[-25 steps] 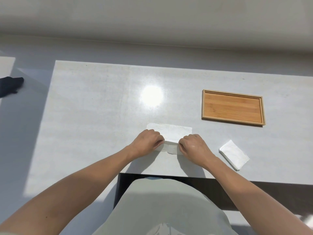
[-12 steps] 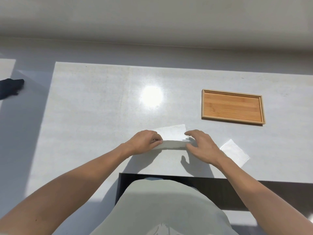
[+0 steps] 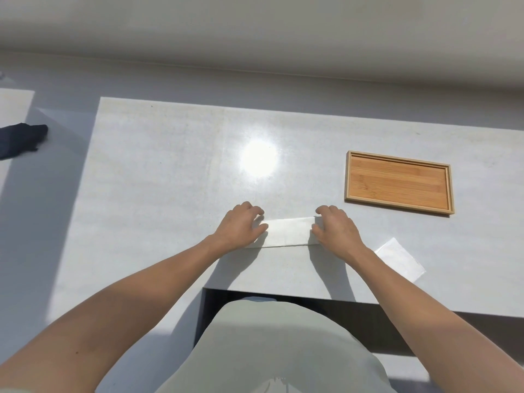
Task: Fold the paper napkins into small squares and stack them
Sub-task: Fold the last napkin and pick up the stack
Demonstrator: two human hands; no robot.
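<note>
Left hand [image 3: 241,226]: I press it flat, fingers spread, pinning the napkin [image 3: 287,232] end.
Right hand [image 3: 336,229]: flat likewise, holding the fold steady.

From my remote feed I note two bare forearms entering from the lower corners of the head view, uncovered from the frame edge down to the wrists. No sleeve cuff, watch, bracelet or ring is visible on either limb. The left hand [image 3: 241,226] and the right hand [image 3: 337,229] are ungloved; nails are too small for me to assess. Between the forearms, at bottom centre, I see the torso in a plain pale grey-green garment [image 3: 278,347], smooth across the upper part, with a few soft creases showing near the lower edge. No print, logo, button or seam can be made out on the fabric.
</note>
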